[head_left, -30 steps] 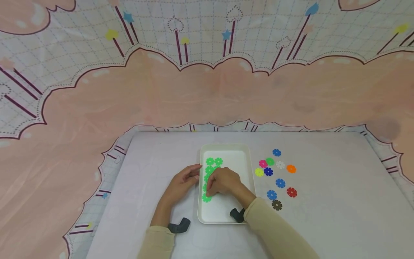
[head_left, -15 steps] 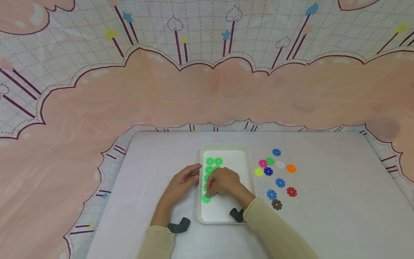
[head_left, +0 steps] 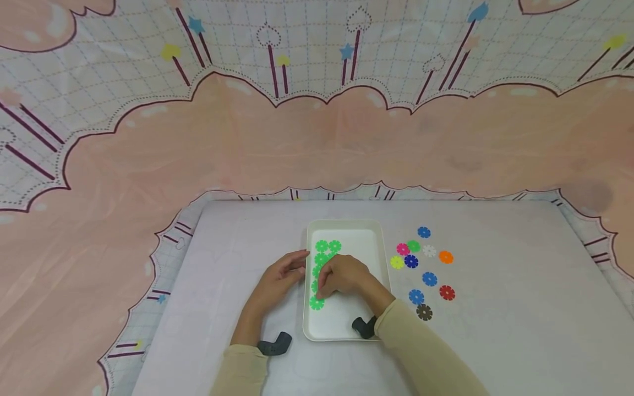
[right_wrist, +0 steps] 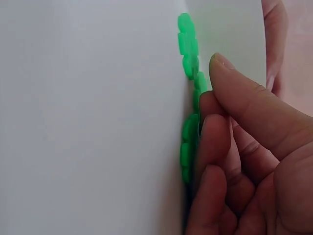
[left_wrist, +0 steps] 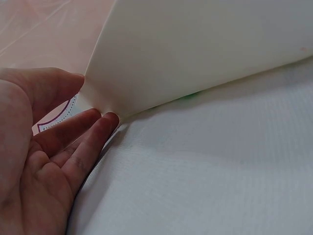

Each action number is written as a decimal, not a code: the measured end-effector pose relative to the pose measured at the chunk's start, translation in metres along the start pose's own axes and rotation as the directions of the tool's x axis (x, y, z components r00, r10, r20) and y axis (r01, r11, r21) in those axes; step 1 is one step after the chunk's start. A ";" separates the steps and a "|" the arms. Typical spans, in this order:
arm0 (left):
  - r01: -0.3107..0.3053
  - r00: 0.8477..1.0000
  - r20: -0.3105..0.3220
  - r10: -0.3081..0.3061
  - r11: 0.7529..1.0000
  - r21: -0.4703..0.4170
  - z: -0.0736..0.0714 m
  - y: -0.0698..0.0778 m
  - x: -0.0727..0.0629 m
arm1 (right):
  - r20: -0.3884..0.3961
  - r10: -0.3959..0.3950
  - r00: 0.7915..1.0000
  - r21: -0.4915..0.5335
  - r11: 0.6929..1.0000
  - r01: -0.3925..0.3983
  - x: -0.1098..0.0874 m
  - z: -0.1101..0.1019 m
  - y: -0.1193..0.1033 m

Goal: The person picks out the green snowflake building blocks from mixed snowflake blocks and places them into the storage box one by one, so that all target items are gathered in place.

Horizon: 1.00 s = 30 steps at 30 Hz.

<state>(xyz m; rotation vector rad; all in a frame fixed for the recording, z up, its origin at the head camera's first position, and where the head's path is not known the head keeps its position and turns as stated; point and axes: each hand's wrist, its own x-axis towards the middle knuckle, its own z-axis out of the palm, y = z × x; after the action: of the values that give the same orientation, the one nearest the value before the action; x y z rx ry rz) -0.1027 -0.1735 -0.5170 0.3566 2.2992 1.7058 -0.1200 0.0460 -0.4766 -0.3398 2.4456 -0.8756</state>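
My left hand [head_left: 277, 279] has its fingers and thumb loosely extended, and the fingertips touch the outer left side of the white tray [head_left: 378, 242]. In the left wrist view its fingertips meet the tray's wall [left_wrist: 186, 44] low down, near the table. Over the tray's left part, my right hand [head_left: 344, 275] has curled fingers and pinches a green snowflake disc [right_wrist: 198, 95]. Other green snowflake discs [head_left: 321, 246] lie flat along the tray's left side, partly hidden under the right hand. Another green disc [head_left: 316, 303] shows just below its fingertips.
Right of the tray, loose snowflake discs lie on the white table [head_left: 520, 286], among them an orange disc [head_left: 446, 257], a red disc [head_left: 447, 292], a brown disc [head_left: 424, 312] and a yellow disc [head_left: 397, 262]. A dark wrist mount [head_left: 364, 328] overlaps the tray's lower right corner.
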 end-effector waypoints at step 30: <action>0.017 1.000 -0.019 -0.017 1.000 0.005 0.002 0.000 0.000 | -0.268 0.046 0.962 0.263 0.964 0.027 -0.061 -0.077 0.029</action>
<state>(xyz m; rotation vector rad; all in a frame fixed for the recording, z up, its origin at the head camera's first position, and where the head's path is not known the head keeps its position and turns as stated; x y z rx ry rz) -0.1018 -0.1724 -0.5179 0.3221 2.3129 1.7029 -0.1125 0.1318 -0.4214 -0.1147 2.5268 -1.3032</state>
